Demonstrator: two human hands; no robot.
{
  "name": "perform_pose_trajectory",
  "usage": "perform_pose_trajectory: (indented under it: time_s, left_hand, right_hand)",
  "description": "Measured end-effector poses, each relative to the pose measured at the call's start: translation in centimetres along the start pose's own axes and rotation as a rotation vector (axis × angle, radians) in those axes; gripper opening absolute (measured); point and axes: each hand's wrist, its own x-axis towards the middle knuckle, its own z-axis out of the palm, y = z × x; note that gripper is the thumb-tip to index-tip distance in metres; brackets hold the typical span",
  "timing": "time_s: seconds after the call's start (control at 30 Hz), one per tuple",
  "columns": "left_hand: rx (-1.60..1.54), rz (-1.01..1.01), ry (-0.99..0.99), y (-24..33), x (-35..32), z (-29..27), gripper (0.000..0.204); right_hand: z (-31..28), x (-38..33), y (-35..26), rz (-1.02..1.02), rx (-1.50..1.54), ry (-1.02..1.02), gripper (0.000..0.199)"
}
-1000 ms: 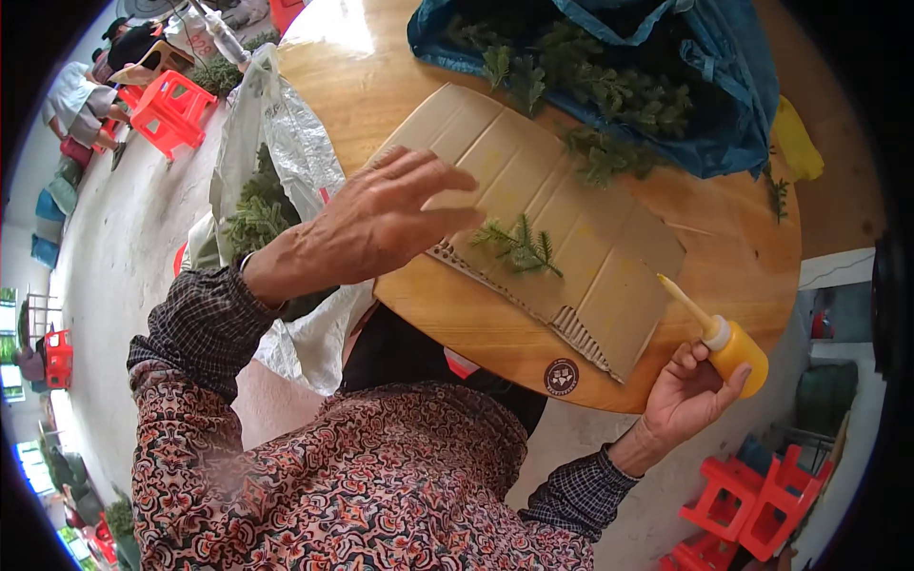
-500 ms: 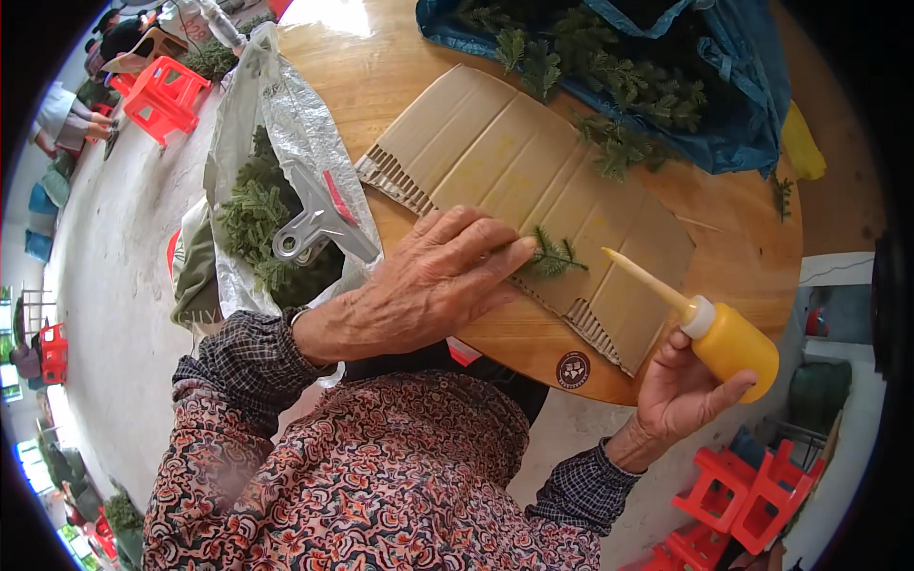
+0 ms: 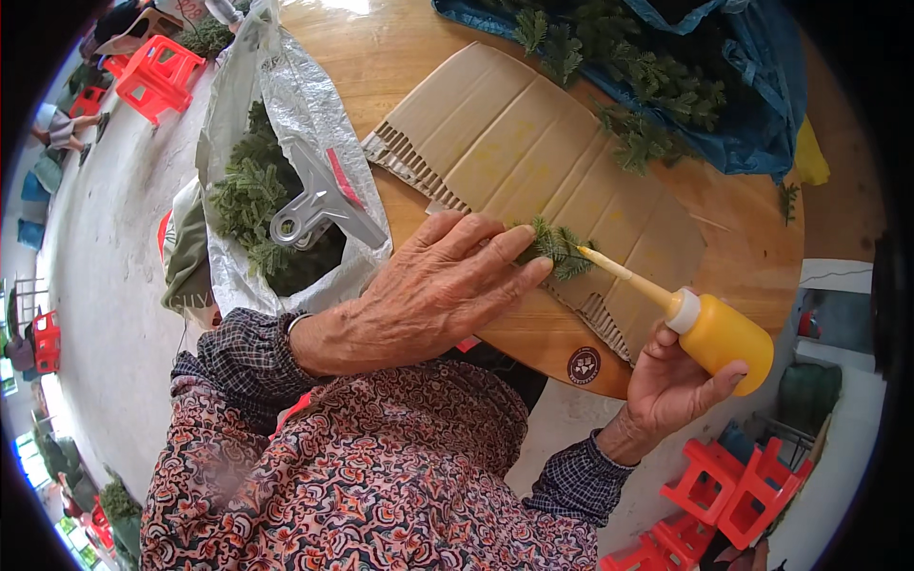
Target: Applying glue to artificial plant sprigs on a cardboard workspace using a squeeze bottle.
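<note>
Between its thumb and fingers, my left hand (image 3: pixel 447 285) pinches a small green conifer sprig (image 3: pixel 568 255) over the near edge of a corrugated cardboard sheet (image 3: pixel 533 133). My right hand (image 3: pixel 671 385) is wrapped round a yellow squeeze bottle (image 3: pixel 724 343) with a white collar and a long pointed nozzle. The bottle leans to the left, and its yellow-tipped nozzle meets the sprig's needles or comes very close to them. Faint yellow smears mark the cardboard. Part of the sprig is hidden behind my left fingertips.
A white plastic sack (image 3: pixel 324 105) of conifer sprigs, with a large grey clip (image 3: pixel 319 205) on it, stands left of the wooden table (image 3: pixel 381 43). At the far right lies a blue bag (image 3: pixel 762 124) of greenery. Red stools (image 3: pixel 747 490) stand at lower right.
The nozzle tip has come left and slightly up, from apart to the sprig. My left hand has moved slightly right with the sprig, which now shows more needles.
</note>
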Motion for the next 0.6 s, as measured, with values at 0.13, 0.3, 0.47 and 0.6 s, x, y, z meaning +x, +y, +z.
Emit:
perform_pose_trajectory:
  time_s: [0.13, 0.3, 0.47, 0.6]
  left_hand:
    - [0.002, -0.01, -0.001, 0.2, 0.2, 0.1, 0.043]
    - [-0.044, -0.046, 0.01, 0.4, 0.6, 0.0, 0.04]
    - [-0.076, -0.088, 0.006, 0.4, 0.5, 0.0, 0.038]
    - [-0.071, -0.09, 0.02, 0.3, 0.5, 0.2, 0.037]
  right_hand:
    - [-0.1, 0.0, -0.3, -0.029, -0.061, 0.04, 0.071]
    - [0.3, 0.0, -0.2, -0.101, -0.234, 0.072, 0.069]
    - [0.6, -0.1, 0.5, -0.14, -0.272, 0.038, 0.064]
    - [0.8, -0.3, 0.6, -0.069, -0.179, -0.109, 0.058]
